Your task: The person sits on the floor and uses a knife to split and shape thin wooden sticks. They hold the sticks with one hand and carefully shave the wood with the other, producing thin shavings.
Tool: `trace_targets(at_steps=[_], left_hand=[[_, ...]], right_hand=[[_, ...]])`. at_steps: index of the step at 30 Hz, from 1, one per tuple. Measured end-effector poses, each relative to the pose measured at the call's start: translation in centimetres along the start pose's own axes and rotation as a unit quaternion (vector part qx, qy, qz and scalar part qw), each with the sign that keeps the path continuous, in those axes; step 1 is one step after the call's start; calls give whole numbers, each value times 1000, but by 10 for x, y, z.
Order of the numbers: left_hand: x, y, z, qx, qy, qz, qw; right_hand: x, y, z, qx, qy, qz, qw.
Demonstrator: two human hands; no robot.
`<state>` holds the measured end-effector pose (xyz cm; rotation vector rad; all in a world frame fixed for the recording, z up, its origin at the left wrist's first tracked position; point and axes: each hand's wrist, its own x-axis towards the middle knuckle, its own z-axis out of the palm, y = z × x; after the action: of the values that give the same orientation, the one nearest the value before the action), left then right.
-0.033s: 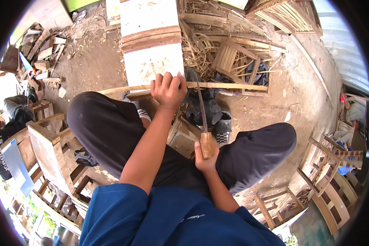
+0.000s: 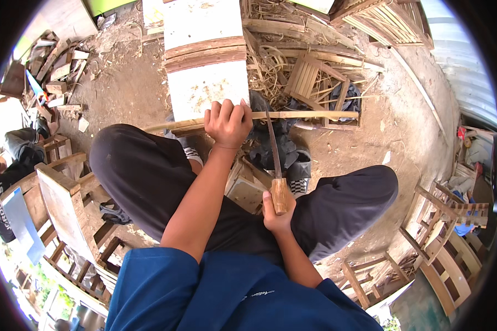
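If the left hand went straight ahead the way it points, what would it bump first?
Gripping the wooden strip, the left hand would probably meet the white board first, though depth is unclear: it might hit the edge or pass above.

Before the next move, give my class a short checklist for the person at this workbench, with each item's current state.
1. Left hand gripping the thin wooden strip near the end of the white board: ok.
2. Right hand closed around the tool's wooden handle: ok.
3. Left hand apart from the blade: ok, a gap shows between them.
4. Blade touching the strip: cannot tell; they cross in view, but contact is unclear.
5. Hands gloved: not ok, both are bare.
6. Floor tidy: not ok, wood scraps lie on it.
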<state>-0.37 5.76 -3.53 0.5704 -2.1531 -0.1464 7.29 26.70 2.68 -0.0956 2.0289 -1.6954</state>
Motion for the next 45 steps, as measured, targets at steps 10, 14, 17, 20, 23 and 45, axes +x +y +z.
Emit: trace_targets(at_steps=[10, 14, 17, 20, 23, 45], left_hand=[[2, -3, 13, 18, -36, -15, 999], [4, -5, 16, 15, -20, -14, 1000], [4, -9, 13, 11, -10, -16, 1000], [3, -10, 12, 15, -21, -3, 1000], [2, -10, 12, 12, -13, -17, 1000], [2, -7, -6, -39, -53, -23, 998]], right_hand=[[-1, 22, -16, -32, -16, -1, 999], [11, 16, -27, 102, -59, 58, 991], [11, 10, -31, 173, -70, 107, 977], [11, 8, -27, 57, -69, 35, 995], [13, 9, -14, -161, -31, -116, 980], [19, 2, -20, 348, -64, 107, 929]])
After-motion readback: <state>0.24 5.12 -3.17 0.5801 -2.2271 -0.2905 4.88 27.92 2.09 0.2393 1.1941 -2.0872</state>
